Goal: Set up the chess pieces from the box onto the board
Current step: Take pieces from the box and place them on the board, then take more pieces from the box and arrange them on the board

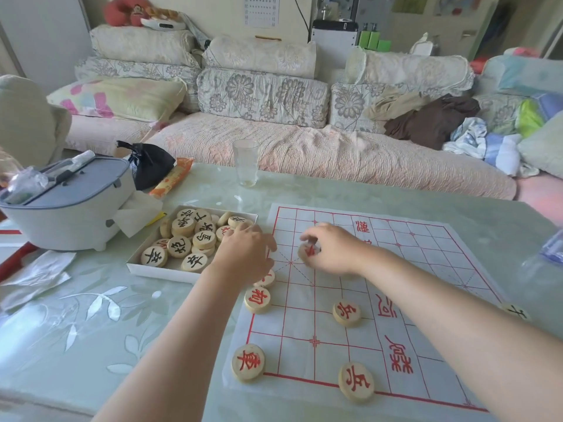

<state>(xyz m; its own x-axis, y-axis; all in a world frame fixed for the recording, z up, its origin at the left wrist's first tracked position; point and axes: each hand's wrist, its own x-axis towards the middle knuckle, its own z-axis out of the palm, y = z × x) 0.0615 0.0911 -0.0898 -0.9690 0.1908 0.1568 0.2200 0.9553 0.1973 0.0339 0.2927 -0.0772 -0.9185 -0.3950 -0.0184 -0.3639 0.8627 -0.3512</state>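
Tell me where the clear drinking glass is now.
In the head view the drinking glass stands upright near the far edge of the table, left of centre, beyond the white box and right of the orange packet.

Left hand [243, 254] palm-down, right hand [330, 251] pinching (fingers [307, 238] curled)

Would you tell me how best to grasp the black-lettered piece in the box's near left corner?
Pinch the piece by its rim from straight above: it lies flat, face up, with the box wall close beside it, so coming sideways looks blocked.
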